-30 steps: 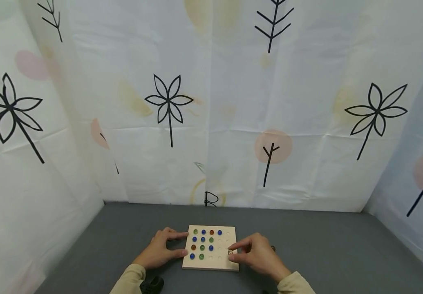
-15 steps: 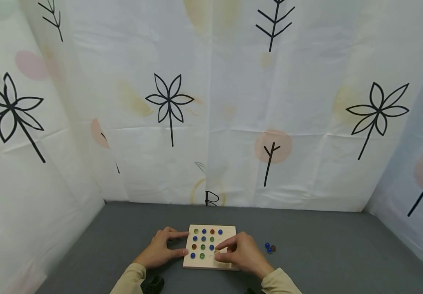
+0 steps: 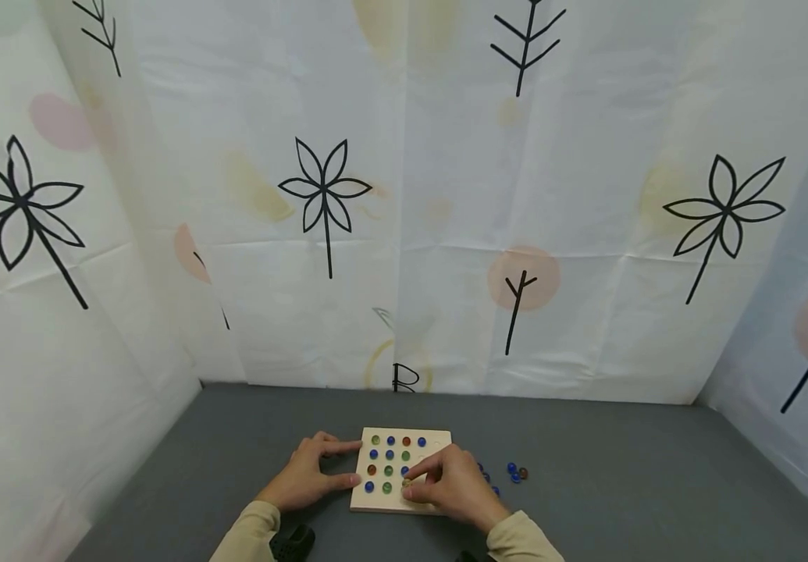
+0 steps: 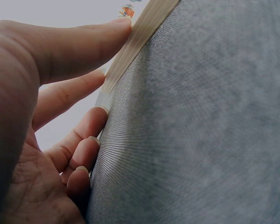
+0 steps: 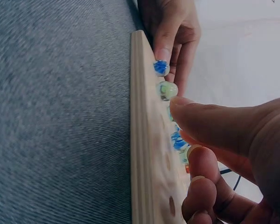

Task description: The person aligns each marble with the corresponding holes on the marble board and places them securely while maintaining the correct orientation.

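A light wooden board [image 3: 404, 506] with rows of round hollows lies on the grey table. Blue, green and reddish-brown glass marbles fill its left columns, among them a green marble [image 3: 386, 488] and a blue marble [image 5: 161, 67]. My left hand [image 3: 308, 474] touches the board's left edge with extended thumb and index finger; its other fingertips rest on the table in the left wrist view. My right hand [image 3: 456, 488] pinches a yellowish marble [image 3: 407, 483] between thumb and index finger, low over the front row, right of the green marble. That hand hides the board's right part.
Loose blue marbles [image 3: 514, 478] and a brown marble [image 3: 523, 473] lie on the table [image 3: 621, 476] to the right, with more blue marbles partly behind my right hand. A patterned white cloth [image 3: 446, 312] encloses the table's back and sides.
My right hand has moved left across the board with the pinched marble, from the right column to the third column of the front row, uncovering loose marbles. The left hand stays put.
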Action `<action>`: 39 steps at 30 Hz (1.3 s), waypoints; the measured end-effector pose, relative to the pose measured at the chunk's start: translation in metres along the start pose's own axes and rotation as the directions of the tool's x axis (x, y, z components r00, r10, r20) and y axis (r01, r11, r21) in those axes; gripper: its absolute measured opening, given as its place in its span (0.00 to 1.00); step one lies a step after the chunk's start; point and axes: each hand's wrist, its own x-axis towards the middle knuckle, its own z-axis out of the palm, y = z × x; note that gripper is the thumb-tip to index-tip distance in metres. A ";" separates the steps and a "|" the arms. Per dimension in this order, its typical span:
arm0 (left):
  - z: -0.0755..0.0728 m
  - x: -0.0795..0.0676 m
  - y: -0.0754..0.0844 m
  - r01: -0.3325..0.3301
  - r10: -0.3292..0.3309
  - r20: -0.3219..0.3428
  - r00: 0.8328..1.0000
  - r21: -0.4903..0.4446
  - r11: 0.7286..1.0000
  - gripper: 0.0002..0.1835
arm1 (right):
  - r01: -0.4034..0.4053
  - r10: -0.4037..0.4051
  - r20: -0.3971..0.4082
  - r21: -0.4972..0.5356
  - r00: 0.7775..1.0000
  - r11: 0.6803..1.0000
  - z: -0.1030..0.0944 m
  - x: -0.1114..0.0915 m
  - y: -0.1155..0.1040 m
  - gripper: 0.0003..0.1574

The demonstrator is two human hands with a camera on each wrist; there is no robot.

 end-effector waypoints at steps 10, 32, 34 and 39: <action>-0.001 0.000 -0.001 -0.007 0.007 0.008 1.000 -0.007 1.000 0.29 | -0.013 0.013 -0.019 -0.013 1.000 1.000 0.007 -0.001 0.001 0.08; -0.001 -0.002 0.000 -0.006 0.006 0.002 1.000 -0.014 1.000 0.29 | -0.024 0.023 -0.020 -0.044 1.000 0.999 0.009 -0.001 0.001 0.09; -0.001 -0.002 0.000 -0.005 0.005 0.001 1.000 -0.015 1.000 0.29 | -0.024 0.023 -0.022 -0.048 1.000 0.999 0.009 -0.001 0.001 0.09; -0.001 -0.001 0.000 -0.001 0.001 0.000 1.000 -0.010 1.000 0.29 | -0.031 0.030 -0.022 -0.050 0.999 0.998 0.009 -0.002 0.001 0.09</action>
